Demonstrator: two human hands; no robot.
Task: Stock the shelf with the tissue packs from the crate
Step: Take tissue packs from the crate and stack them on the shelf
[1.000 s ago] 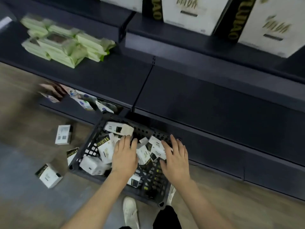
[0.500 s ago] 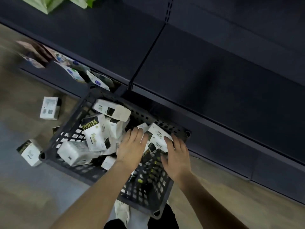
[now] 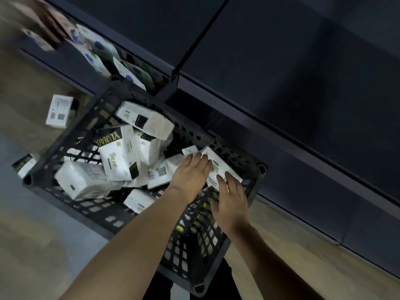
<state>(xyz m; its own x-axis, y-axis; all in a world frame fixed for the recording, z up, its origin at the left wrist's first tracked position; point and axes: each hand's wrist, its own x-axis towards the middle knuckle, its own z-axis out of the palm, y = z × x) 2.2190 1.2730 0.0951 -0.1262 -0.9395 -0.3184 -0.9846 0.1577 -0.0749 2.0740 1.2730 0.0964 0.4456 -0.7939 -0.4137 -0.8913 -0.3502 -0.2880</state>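
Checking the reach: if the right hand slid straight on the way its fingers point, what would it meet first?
The right hand already touches a tissue pack; past it, probably the crate wall on the shelf side, though depth is unclear.

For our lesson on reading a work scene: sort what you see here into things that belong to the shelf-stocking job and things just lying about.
Belonging to the job:
- black crate
- tissue packs piled in it
- the pack that the left hand and right hand touch
- dark shelf

Lying about:
- two packs on the floor
- blurred colourful packets on the bottom shelf
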